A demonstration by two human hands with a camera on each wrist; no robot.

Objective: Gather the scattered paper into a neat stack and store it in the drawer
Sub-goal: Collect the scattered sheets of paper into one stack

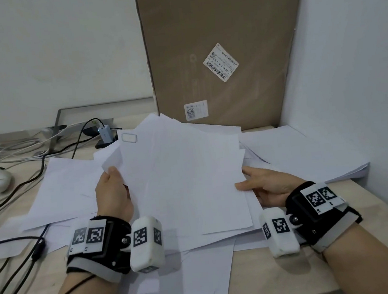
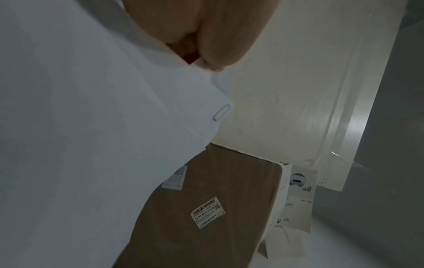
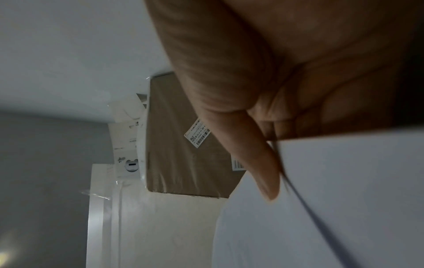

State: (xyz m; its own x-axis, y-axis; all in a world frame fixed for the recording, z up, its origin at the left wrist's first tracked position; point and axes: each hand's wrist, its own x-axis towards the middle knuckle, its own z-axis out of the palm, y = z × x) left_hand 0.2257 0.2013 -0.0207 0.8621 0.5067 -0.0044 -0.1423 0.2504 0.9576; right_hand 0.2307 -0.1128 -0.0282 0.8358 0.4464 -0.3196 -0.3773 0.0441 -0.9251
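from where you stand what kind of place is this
Probably a home or office desk in a corner: loose paper, charging cables, and a big cardboard box leaning on the wall.

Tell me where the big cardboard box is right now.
In the head view the cardboard box stands upright at the back right of the desk, against the wall corner, directly behind the sheets of paper held between both hands.
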